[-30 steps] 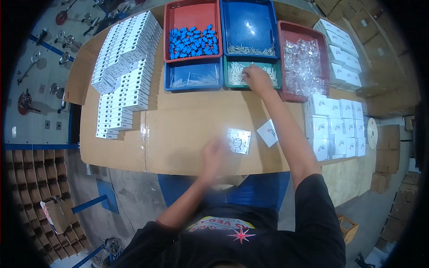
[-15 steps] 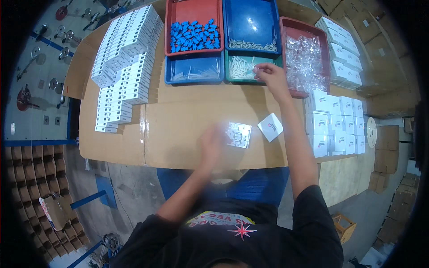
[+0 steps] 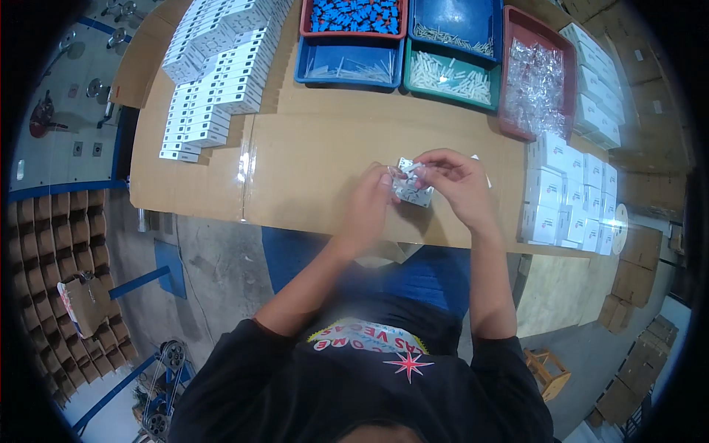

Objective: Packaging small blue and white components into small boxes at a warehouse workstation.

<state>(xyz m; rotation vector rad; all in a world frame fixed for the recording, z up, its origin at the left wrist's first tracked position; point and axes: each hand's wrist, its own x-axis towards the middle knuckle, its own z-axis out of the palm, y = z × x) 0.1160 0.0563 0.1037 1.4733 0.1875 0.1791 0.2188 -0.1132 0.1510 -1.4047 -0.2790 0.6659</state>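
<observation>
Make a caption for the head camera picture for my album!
Left hand and right hand close together around small white pieces, colourful trays beyond.

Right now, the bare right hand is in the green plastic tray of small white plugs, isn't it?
The place is wrong: the head view shows the bare right hand beside the bare left hand, at the pale square plate. The green plastic tray does hold small white plugs.

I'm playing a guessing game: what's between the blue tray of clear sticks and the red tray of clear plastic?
The green tray of white plugs lies between them, as the head view shows.
</observation>
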